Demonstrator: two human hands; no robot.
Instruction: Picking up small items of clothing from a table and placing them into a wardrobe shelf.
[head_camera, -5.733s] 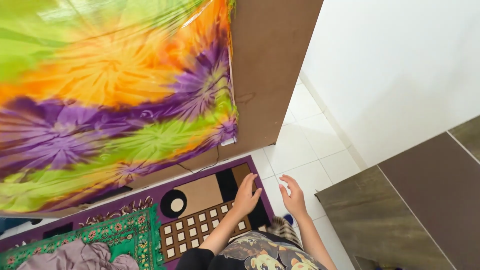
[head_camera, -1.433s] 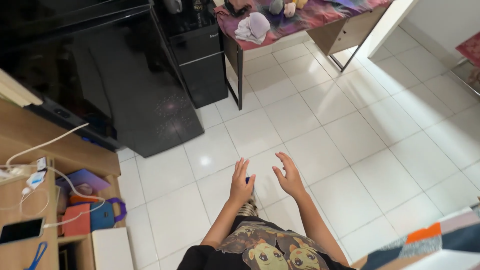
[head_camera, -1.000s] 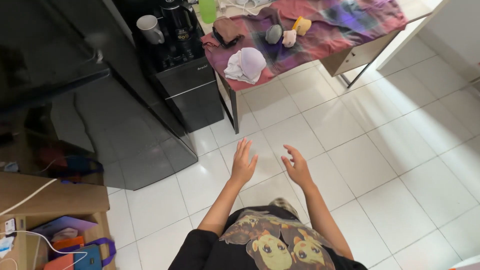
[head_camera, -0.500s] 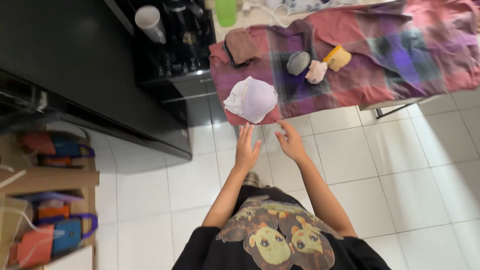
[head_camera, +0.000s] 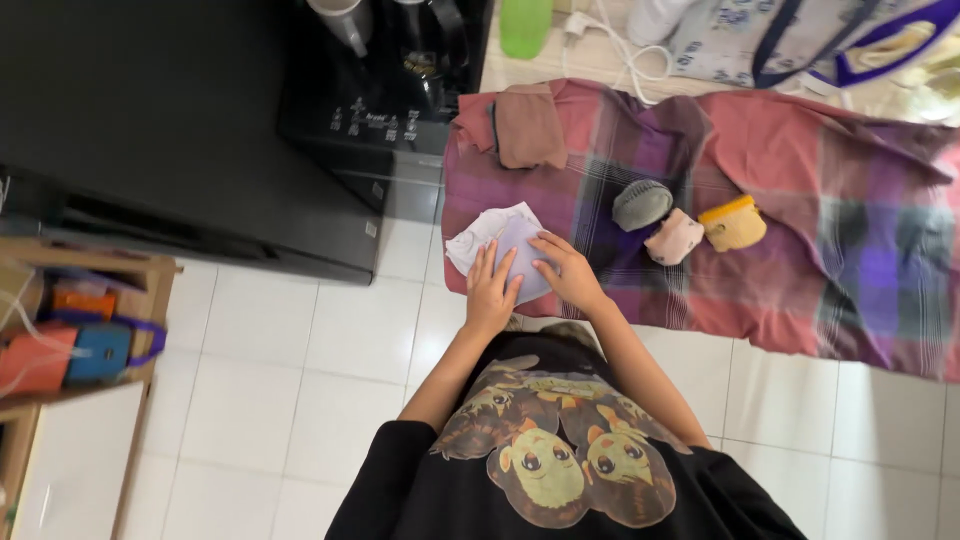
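both hands lie flat, fingers spread, left hand (head_camera: 490, 290) and right hand (head_camera: 564, 272) resting on the pale folded cloth (head_camera: 505, 240) at the bench's (head_camera: 800, 180) 9 o'clock end. best to press evenly and smooth outward, keeping its edges aligned.

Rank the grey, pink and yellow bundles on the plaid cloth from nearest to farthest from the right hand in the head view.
From the right hand:
1. Grey bundle, just beyond, to its right.
2. Pink bundle, right of the grey one, slightly farther.
3. Yellow bundle, farthest right.
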